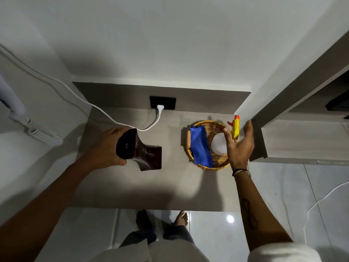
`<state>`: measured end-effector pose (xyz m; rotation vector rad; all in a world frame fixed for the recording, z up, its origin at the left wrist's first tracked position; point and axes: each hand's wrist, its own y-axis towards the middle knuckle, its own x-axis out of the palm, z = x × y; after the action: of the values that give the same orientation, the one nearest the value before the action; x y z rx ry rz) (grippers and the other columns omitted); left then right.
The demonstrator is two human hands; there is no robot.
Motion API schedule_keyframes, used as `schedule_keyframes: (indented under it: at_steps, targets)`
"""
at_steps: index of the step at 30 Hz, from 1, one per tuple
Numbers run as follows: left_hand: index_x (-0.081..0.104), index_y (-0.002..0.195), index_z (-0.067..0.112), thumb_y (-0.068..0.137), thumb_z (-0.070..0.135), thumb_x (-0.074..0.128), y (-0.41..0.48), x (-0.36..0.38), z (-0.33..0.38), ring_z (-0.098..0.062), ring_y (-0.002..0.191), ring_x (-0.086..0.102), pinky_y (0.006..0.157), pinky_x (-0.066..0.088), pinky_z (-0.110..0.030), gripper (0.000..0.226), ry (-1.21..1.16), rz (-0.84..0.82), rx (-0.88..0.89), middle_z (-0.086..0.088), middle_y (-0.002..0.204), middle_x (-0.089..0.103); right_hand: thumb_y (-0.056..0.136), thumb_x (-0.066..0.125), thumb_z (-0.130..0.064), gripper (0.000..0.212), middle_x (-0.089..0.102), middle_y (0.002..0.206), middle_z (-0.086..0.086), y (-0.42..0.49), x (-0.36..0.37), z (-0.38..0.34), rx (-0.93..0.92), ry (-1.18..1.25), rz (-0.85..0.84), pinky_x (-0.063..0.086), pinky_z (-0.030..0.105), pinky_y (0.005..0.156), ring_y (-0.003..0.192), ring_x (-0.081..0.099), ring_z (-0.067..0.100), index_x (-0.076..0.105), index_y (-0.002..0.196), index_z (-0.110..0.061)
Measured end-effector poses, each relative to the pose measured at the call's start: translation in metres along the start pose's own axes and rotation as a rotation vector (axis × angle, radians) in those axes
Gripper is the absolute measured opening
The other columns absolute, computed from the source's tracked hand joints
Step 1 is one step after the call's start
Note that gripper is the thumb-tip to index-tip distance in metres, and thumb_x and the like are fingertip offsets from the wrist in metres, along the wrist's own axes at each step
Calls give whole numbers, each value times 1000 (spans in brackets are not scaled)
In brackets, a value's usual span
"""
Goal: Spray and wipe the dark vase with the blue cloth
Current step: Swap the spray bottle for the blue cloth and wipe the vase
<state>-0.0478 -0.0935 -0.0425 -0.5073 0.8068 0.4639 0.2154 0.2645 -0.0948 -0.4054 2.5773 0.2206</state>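
Observation:
A dark, glossy vase (143,150) with a flared square base stands on the grey counter (170,190). My left hand (107,146) is wrapped around its top. A round wicker basket (204,166) sits to the right, and the folded blue cloth (200,146) lies in its left half. The spray bottle (235,129), with a yellow and orange trigger head and a pale round body, stands in the basket's right side. My right hand (239,146) hovers over that bottle with fingers spread, hiding part of it and holding nothing.
A white cable (105,114) runs from the left wall to a plug in the black socket (162,103) on the counter's back panel, just behind the vase. A grey cabinet (294,140) rises at the right. My feet and a tiled floor show below the counter's front edge.

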Motion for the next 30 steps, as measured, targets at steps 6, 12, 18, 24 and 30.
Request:
schedule_keyframes:
  at_steps: [6,12,18,24,30]
  targets:
    - [36,154,41,47,31,88,-1,5,-5,-22,136,46,108,48,-43,119,0,12,6,3,151,47,106,59,-19,54,49,163,7,-62,47,-4,-660,-282,-202,36,41,129,155,42,29,44,157,-15]
    - [35,155,39,46,37,85,-7,8,-11,-17,138,45,110,47,-42,120,-30,24,10,10,152,43,112,43,-13,69,1,176,23,-47,80,29,-423,-773,-698,8,46,136,165,-1,37,3,167,-1]
    - [38,155,28,49,33,87,-12,8,-14,-16,137,46,111,48,-42,117,-40,57,19,6,154,43,113,40,-31,76,-7,175,26,-30,96,34,-426,-851,-746,9,50,135,165,-6,40,-4,166,2]
    - [33,159,24,55,20,92,-9,9,-5,-23,152,37,118,44,-45,119,-21,35,22,1,164,36,113,42,-31,79,-9,175,26,-24,101,42,-395,-872,-776,8,54,135,164,-9,42,-5,165,2]
    - [38,153,23,54,21,89,-11,11,0,-16,143,41,113,43,-34,111,-52,58,22,5,157,40,106,57,-12,76,12,176,22,-22,106,43,-339,-747,-669,23,55,132,164,12,40,12,167,-3]
